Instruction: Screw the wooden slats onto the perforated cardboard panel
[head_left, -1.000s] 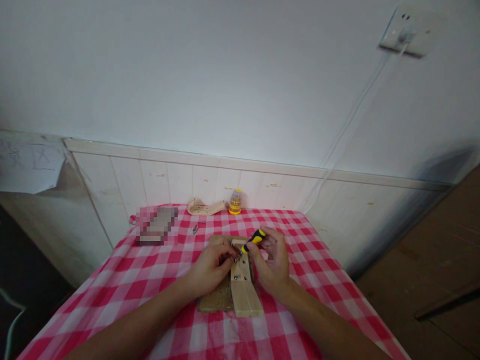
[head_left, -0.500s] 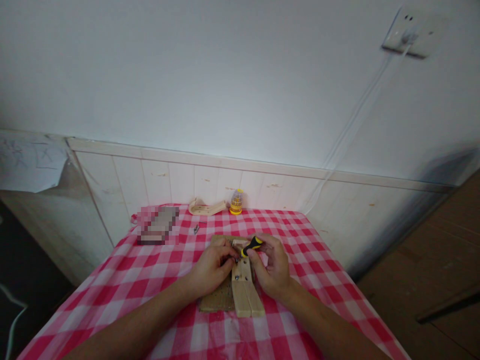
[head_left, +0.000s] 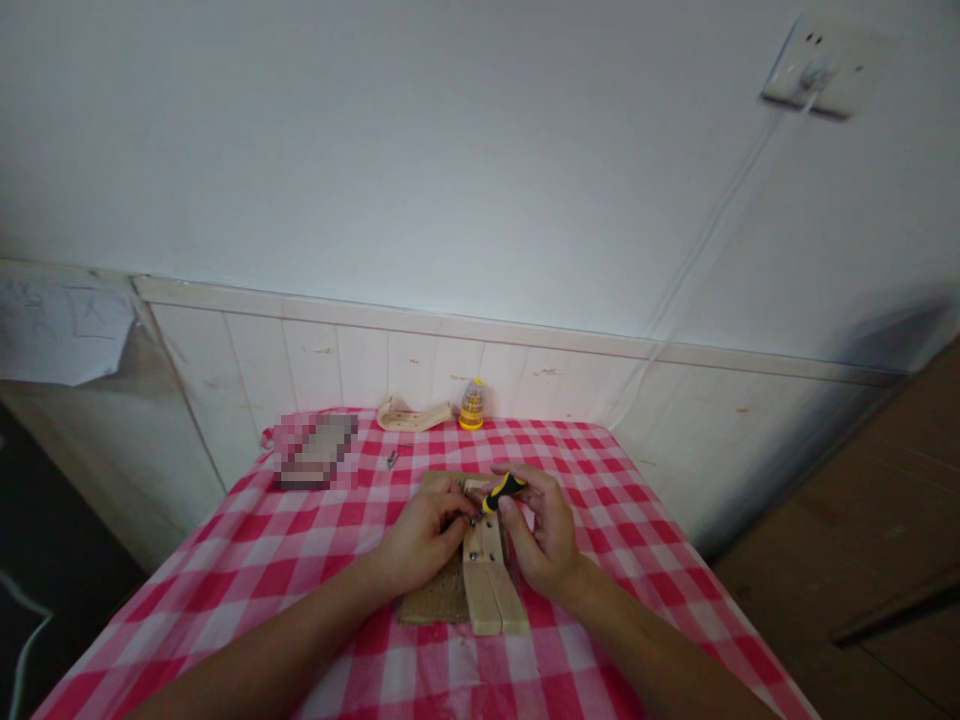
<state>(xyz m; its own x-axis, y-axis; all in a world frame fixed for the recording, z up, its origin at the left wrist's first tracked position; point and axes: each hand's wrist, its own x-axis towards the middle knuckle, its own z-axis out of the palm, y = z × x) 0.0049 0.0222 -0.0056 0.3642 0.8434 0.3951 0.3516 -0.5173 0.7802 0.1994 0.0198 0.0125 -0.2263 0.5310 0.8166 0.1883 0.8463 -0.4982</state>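
Note:
My right hand [head_left: 546,530] grips a screwdriver [head_left: 504,493] with a black and yellow handle, its tip pointing down and left towards my left fingers. My left hand [head_left: 427,530] is closed in a pinch at the upper part of a pale wooden piece [head_left: 487,590]; what sits between the fingertips is too small to make out. Dark screw heads or holes show on the wooden piece's face. Beneath it lies a brown, pitted board [head_left: 435,600], partly covered by my left hand.
A red and white checked cloth [head_left: 600,650] covers the table. Towards the wall stand a curved wooden part [head_left: 412,415] and a yellow screwdriver-bit container [head_left: 472,405]. Small metal pieces [head_left: 392,459] lie left of centre, near a blurred flat object [head_left: 319,452].
Both hands keep nearly the same place. The fingers of my right hand have shifted slightly around the screwdriver handle.

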